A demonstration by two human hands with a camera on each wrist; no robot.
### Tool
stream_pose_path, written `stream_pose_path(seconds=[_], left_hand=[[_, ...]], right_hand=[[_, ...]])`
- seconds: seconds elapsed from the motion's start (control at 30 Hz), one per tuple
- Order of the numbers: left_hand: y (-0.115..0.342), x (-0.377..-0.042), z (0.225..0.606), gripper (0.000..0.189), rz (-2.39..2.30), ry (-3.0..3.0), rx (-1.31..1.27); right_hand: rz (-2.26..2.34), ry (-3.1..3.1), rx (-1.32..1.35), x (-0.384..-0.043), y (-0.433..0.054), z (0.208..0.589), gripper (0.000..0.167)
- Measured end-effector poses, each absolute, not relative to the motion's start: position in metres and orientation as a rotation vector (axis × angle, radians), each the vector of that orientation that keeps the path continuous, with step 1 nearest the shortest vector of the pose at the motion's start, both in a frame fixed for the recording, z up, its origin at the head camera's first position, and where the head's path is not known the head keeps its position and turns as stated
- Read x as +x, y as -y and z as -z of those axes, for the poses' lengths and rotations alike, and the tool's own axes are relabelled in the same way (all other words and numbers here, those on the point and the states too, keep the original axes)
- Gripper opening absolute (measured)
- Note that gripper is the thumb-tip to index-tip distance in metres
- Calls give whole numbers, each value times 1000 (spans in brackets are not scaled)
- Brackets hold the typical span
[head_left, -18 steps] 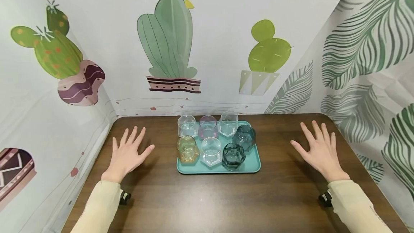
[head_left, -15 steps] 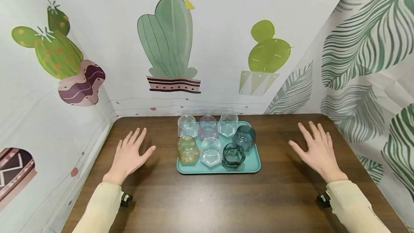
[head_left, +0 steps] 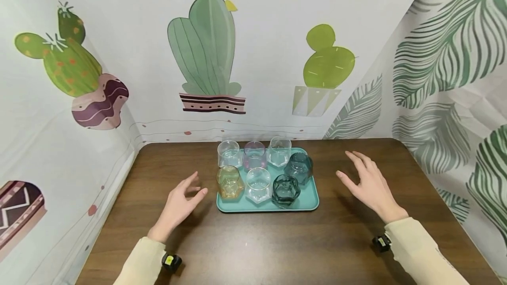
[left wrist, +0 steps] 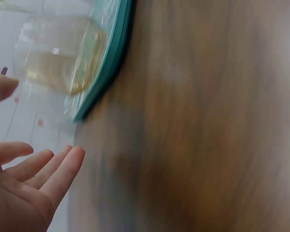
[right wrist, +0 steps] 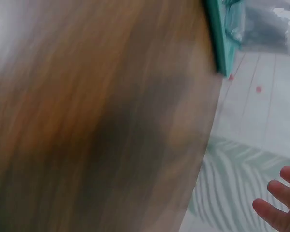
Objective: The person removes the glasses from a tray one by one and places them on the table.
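Note:
Several glass cups stand on a teal tray point(head_left: 237, 207) in the head view. At its left front is an amber cup point(head_left: 229, 184), with a clear cup point(head_left: 259, 186) beside it and a dark green wavy cup point(head_left: 286, 191) at the right front. Behind them stand a blue-grey cup point(head_left: 299, 168), a purple-tinted cup point(head_left: 255, 156) and two more clear cups. My left hand point(head_left: 179, 206) hovers left of the tray, nearest the amber cup, fingers slightly bent and holding nothing. My right hand point(head_left: 372, 186) is over the table right of the tray, fingers spread loosely, nearest the blue-grey cup.
The brown wooden table point(head_left: 253, 250) reaches back to a white wall covering point(head_left: 269, 34) printed with cacti and leaves. Similar printed sheets rise along the left and right sides. A small black device sits at each wrist.
Both hands have moved inward toward the tray. The left hand has turned and its fingers have bent somewhat; the right has drawn its fingers closer together. Tray and cups have stayed put.

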State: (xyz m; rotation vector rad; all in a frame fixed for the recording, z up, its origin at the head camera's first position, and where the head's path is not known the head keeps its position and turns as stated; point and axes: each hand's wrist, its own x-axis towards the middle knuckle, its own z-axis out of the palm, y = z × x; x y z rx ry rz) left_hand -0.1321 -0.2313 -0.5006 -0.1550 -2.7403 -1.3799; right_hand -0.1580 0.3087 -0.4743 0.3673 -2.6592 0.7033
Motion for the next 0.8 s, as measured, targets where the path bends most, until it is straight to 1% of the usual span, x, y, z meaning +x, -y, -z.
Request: stream_pose_path(seconds=[0.27, 0.37, 0.8], left_hand=[[205, -124, 513, 73, 1586, 2759, -26], [198, -122, 518, 70, 1650, 2734, 9], [184, -124, 529, 63, 1568, 2728, 54]], right_hand=[[-869, 2736, 381, -164, -278, 472, 71], [-943, 2755, 410, -168, -266, 474, 73], [-1158, 2749, 527, -182, -233, 487, 76]])
